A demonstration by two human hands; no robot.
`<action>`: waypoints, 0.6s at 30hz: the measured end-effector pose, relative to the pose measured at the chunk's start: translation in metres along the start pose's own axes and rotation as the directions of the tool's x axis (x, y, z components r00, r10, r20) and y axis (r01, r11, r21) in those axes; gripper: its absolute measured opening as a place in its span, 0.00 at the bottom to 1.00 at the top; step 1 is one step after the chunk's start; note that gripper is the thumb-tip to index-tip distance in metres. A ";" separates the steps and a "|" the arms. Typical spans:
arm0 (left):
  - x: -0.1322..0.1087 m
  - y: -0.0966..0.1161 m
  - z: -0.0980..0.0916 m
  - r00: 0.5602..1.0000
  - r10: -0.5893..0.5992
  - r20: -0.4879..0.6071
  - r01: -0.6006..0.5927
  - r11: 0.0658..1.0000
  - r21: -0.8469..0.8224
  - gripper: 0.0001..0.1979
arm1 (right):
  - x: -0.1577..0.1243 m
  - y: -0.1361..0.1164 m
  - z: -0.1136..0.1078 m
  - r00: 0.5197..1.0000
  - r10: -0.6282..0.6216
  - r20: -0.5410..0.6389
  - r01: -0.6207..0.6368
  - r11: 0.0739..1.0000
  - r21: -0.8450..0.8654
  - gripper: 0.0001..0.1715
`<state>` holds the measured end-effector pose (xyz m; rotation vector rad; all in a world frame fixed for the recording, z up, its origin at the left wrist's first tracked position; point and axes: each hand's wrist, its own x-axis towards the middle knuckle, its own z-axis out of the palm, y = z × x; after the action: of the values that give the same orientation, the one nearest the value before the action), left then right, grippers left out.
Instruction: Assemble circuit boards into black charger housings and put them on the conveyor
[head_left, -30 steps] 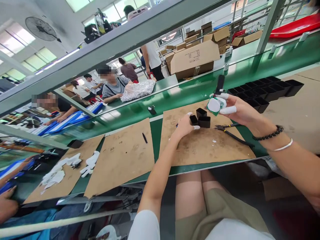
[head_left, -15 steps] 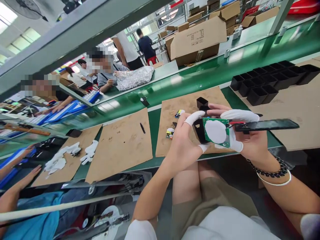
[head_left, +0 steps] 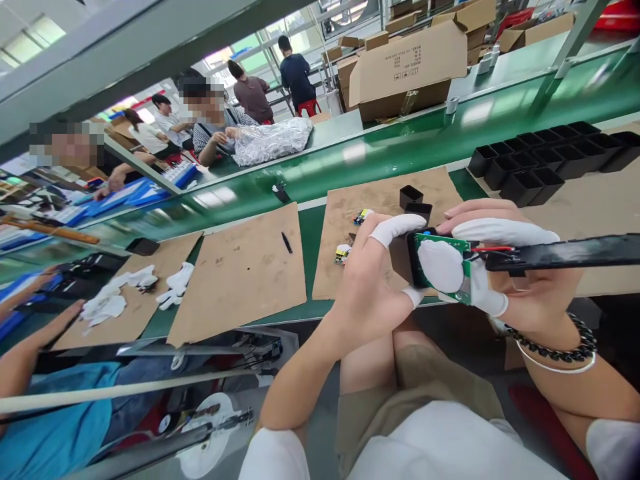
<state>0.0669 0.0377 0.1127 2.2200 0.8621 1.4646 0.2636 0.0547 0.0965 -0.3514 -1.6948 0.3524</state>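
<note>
Pinching one black box (head_left: 407, 263) right of the frame's centre, the left hand (head_left: 375, 283) has thumb and forefinger apart on its sides; the right hand (head_left: 537, 293) pinches one green circuit board (head_left: 443, 267) at its opening. Above stand two open boxes (head_left: 411, 197); mid-frame lie two yellow parts (head_left: 343, 253), and farther left one pen-like stick (head_left: 287, 243).

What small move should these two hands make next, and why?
Probably ease the green circuit board with a white round patch gently into the black, open-ended rectangular box. The left hand grips the box while the right hand holds the board at its opening, and most of the board shows outside.
</note>
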 end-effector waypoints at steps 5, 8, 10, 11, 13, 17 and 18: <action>0.000 0.004 -0.002 1.000 0.013 -0.005 -0.013 1.000 0.026 0.27 | -0.002 -0.001 0.004 0.999 0.040 -0.027 -0.037 0.991 0.127 0.34; 0.000 0.005 -0.003 1.000 0.021 -0.003 -0.021 0.999 0.028 0.26 | -0.004 -0.002 0.007 0.994 0.090 -0.057 -0.078 0.979 0.189 0.36; 0.000 0.005 -0.003 1.000 0.029 -0.007 -0.029 0.999 0.033 0.26 | -0.005 -0.003 0.009 0.991 0.115 -0.067 -0.100 0.975 0.199 0.36; 0.000 0.005 -0.003 0.999 0.030 -0.010 -0.030 0.999 0.035 0.26 | -0.005 -0.003 0.009 0.990 0.120 -0.071 -0.104 0.975 0.196 0.36; -0.001 0.006 -0.003 0.999 0.029 -0.014 -0.028 0.999 0.043 0.26 | -0.006 -0.004 0.010 0.989 0.130 -0.073 -0.115 0.976 0.185 0.36; -0.001 0.007 -0.003 1.000 0.026 -0.015 -0.025 0.998 0.053 0.25 | -0.006 -0.004 0.010 0.988 0.129 -0.081 -0.113 0.978 0.172 0.33; -0.001 0.007 -0.003 1.000 0.025 -0.015 -0.024 0.998 0.049 0.25 | -0.006 -0.004 0.010 0.989 0.125 -0.085 -0.110 0.980 0.166 0.33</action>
<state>0.0663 0.0314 0.1175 2.2650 0.8883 1.4894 0.2547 0.0480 0.0914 -0.3443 -1.5451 0.5485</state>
